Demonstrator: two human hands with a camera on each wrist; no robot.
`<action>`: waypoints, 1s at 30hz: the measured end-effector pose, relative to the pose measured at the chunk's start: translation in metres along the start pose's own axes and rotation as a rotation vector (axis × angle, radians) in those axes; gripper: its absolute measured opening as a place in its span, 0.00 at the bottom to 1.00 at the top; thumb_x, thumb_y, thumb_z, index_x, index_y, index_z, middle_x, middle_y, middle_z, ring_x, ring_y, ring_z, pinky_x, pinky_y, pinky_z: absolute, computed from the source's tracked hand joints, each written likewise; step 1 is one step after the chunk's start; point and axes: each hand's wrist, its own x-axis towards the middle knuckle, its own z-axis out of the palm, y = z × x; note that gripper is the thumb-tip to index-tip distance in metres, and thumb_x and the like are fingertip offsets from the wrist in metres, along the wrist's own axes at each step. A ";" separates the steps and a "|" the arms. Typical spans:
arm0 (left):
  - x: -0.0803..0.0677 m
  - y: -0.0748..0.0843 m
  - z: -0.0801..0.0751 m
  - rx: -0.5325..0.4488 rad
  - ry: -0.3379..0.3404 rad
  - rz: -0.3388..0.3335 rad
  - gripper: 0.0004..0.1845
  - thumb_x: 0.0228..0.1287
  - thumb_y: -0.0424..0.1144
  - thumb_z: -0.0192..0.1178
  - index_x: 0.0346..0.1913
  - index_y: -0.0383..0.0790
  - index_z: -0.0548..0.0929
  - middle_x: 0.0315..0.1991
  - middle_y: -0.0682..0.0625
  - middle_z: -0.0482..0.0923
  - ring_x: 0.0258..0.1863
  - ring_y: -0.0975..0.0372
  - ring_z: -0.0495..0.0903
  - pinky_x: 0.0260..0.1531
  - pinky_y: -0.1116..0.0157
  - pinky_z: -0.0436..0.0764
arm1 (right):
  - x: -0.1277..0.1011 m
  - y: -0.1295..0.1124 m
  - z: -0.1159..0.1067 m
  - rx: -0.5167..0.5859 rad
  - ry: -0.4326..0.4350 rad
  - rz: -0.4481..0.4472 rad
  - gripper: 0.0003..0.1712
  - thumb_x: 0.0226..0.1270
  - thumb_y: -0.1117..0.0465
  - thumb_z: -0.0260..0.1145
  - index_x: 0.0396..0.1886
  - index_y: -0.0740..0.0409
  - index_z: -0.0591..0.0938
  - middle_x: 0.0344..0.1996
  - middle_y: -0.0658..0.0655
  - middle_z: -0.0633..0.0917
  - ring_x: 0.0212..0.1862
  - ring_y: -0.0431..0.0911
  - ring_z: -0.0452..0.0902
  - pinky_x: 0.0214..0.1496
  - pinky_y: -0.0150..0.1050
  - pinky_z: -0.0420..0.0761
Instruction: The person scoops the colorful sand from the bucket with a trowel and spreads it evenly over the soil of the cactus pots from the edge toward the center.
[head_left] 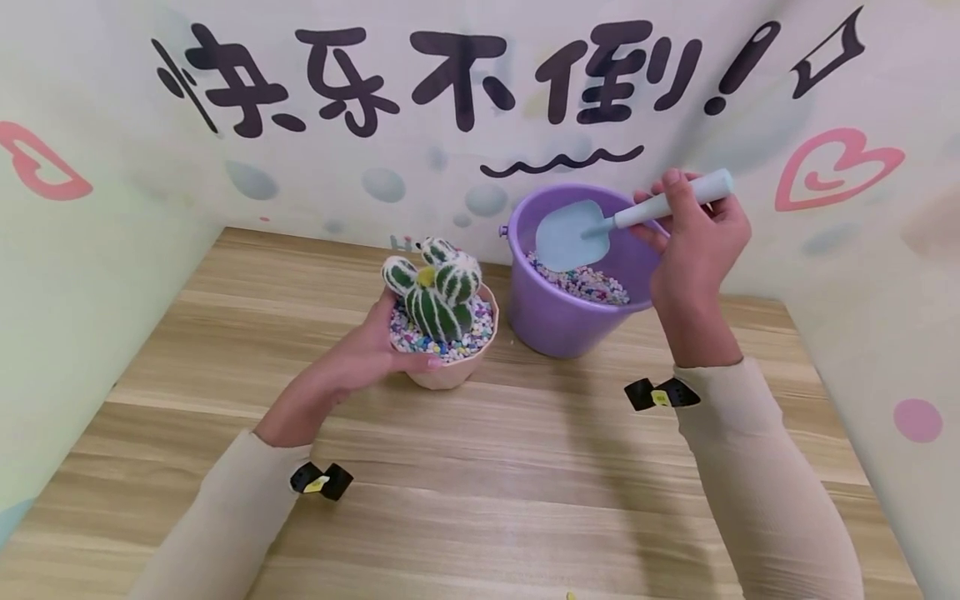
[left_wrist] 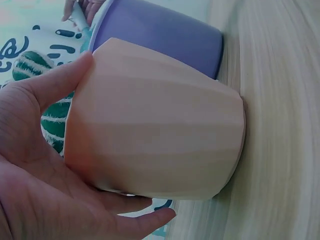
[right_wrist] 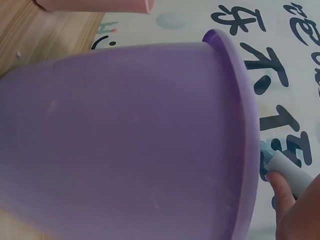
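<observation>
A pale pink flowerpot (left_wrist: pixel 155 125) stands on the table, filled with multicoloured pebbles (head_left: pixel 480 337) around a fuzzy green-and-white striped cactus (head_left: pixel 435 308). My left hand (head_left: pixel 367 346) holds the pot from its left side, thumb at the rim and fingers round the wall. To the pot's right is a purple bucket (head_left: pixel 562 321), with more small coloured pebbles (head_left: pixel 592 287) at its bottom. My right hand (head_left: pixel 701 242), over the bucket's right rim, grips the handle of a light blue shovel (head_left: pixel 573 236). The blade hangs inside the bucket, its lower edge close to the pebbles; whether they touch, I cannot tell.
The wood-grain table (head_left: pixel 465 475) meets a white printed backdrop (head_left: pixel 315 183) with large black characters just behind the pot and bucket. Side walls rise at left and right. A tiny yellow bit (head_left: pixel 571 596) lies at the near edge of the head view.
</observation>
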 end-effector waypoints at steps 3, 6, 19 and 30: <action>0.000 0.000 -0.003 -0.004 -0.013 -0.004 0.65 0.50 0.33 0.73 0.77 0.59 0.33 0.78 0.48 0.42 0.75 0.51 0.48 0.74 0.52 0.45 | 0.004 0.001 0.000 -0.016 0.012 0.021 0.17 0.51 0.63 0.78 0.39 0.64 0.82 0.34 0.61 0.83 0.36 0.54 0.86 0.36 0.46 0.86; 0.000 0.000 -0.005 -0.014 -0.027 -0.007 0.67 0.50 0.33 0.73 0.76 0.67 0.30 0.78 0.50 0.38 0.76 0.52 0.46 0.74 0.51 0.43 | 0.009 0.003 0.001 -0.030 0.017 0.027 0.16 0.52 0.63 0.77 0.38 0.63 0.81 0.33 0.61 0.83 0.36 0.53 0.86 0.36 0.45 0.87; 0.004 -0.001 -0.013 -0.015 -0.082 -0.022 0.64 0.53 0.31 0.71 0.77 0.54 0.31 0.78 0.48 0.36 0.76 0.53 0.41 0.75 0.53 0.41 | 0.025 0.011 -0.001 -0.213 0.008 0.059 0.16 0.53 0.62 0.77 0.39 0.58 0.80 0.38 0.57 0.85 0.40 0.51 0.86 0.37 0.39 0.86; 0.004 -0.001 -0.014 -0.016 -0.099 -0.025 0.63 0.53 0.33 0.71 0.77 0.54 0.31 0.78 0.48 0.35 0.76 0.52 0.41 0.74 0.52 0.43 | 0.031 0.017 -0.005 -0.320 0.027 0.018 0.17 0.54 0.64 0.75 0.42 0.59 0.80 0.33 0.54 0.83 0.39 0.49 0.83 0.29 0.35 0.83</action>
